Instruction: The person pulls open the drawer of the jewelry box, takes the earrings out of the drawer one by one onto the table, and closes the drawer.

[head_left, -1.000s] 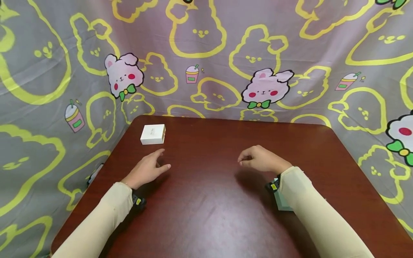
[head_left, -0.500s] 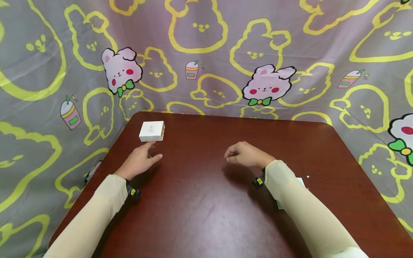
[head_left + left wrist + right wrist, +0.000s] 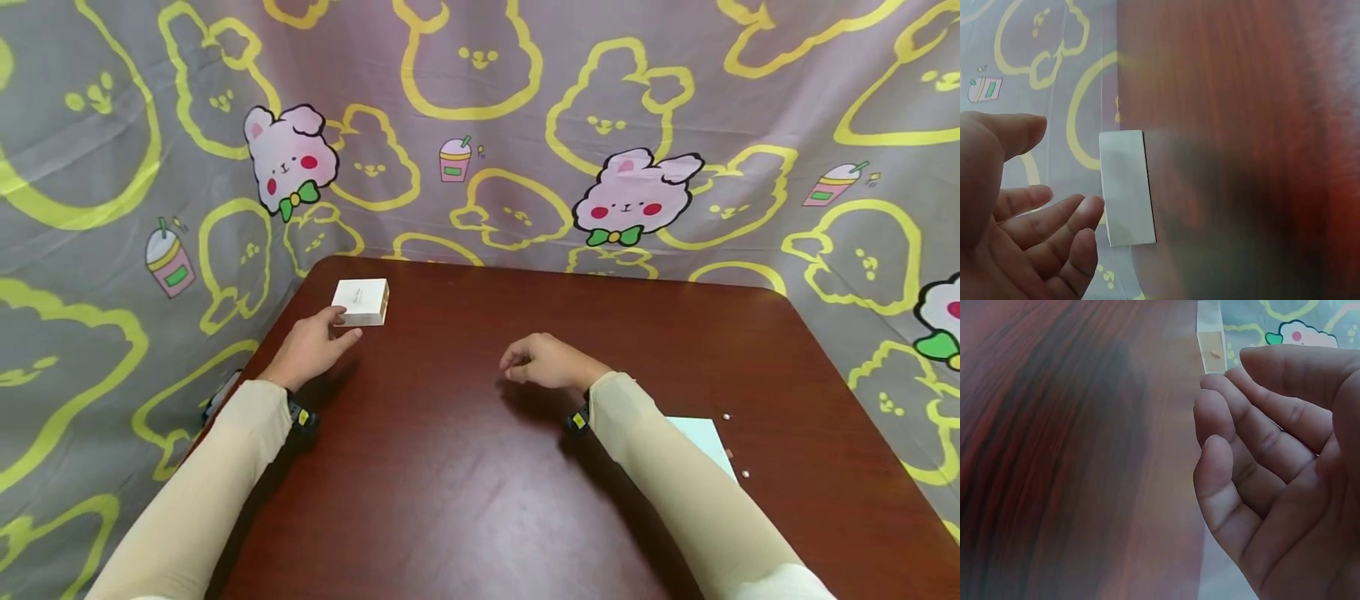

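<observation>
A small white box (image 3: pixel 363 297) with faint lettering on its lid lies at the far left of the table. My left hand (image 3: pixel 309 343) reaches over its near left corner, fingers loosely bent and thumb apart. In the left wrist view the fingertips come close to the box's pale side (image 3: pixel 1127 187); I cannot tell if they touch. Over the middle of the table, my right hand (image 3: pixel 551 360) hovers with relaxed, slightly curled fingers and holds nothing. The right wrist view shows the box's end (image 3: pixel 1212 350) beyond that hand.
A pale green flat item (image 3: pixel 697 433) lies under the right forearm, partly hidden by the sleeve. Two tiny whitish beads (image 3: pixel 746 473) sit to its right. A cartoon-print curtain (image 3: pixel 510 108) surrounds the dark red wooden table (image 3: pixel 450 467).
My left hand has moved forward to the white box, which stays in place. My right hand has shifted left, uncovering more of the pale green item and the beads.
</observation>
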Tool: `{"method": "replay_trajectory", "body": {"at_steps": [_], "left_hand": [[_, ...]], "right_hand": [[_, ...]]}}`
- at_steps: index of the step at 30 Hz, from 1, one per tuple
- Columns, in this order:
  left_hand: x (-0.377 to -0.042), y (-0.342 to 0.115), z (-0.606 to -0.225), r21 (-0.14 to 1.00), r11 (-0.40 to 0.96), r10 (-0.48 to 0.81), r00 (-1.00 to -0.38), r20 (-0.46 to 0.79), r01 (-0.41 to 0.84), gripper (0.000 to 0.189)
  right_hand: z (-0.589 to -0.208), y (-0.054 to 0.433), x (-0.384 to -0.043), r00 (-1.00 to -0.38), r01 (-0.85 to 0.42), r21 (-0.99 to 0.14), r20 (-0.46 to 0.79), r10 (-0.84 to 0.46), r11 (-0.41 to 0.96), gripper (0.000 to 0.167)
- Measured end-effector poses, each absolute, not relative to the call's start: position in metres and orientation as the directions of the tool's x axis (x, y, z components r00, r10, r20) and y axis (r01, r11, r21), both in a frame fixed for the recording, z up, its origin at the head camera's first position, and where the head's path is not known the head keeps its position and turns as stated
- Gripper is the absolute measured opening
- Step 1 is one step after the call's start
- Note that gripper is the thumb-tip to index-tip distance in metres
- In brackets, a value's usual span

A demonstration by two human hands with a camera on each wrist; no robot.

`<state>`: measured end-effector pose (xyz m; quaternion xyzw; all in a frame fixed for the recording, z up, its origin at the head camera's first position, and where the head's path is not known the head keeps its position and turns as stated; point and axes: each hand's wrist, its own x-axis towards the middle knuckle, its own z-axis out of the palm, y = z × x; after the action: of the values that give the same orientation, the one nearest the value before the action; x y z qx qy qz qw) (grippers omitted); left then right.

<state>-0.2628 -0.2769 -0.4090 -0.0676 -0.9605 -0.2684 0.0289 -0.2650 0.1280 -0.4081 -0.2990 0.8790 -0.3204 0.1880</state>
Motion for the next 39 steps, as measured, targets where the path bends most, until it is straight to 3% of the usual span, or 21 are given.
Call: {"method": "replay_trajectory", "body": {"at_steps": [13,21,30,39], "left_hand": [[-0.291,-0.283,-0.403,0.506,0.851,0.052,-0.98,0.191,0.144,0.055],[-0.307,-0.292,-0.404,0.506,0.858,0.011,-0.988,0.152,0.087,0.058],[-0.32,-0.298,-0.42,0.488,0.873,-0.02,-0.997,0.077,0.02,0.052],[-0.338,-0.303,-0.41,0.451,0.893,-0.011,-0.999,0.046,0.011,0.061]], "right_hand": [[-0.42,0.097,-0.275,-0.775,-0.315,-0.779,-0.118,-0.621,0.542,0.019],[-0.428,0.078,-0.281,-0.832,-0.246,-0.847,-0.064,-0.551,0.471,0.024],[-0.453,0.058,-0.275,-0.84,-0.141,-0.906,-0.103,-0.533,0.398,0.02],[-0.449,0.037,-0.285,-0.849,-0.115,-0.914,-0.113,-0.517,0.388,0.023]]}}
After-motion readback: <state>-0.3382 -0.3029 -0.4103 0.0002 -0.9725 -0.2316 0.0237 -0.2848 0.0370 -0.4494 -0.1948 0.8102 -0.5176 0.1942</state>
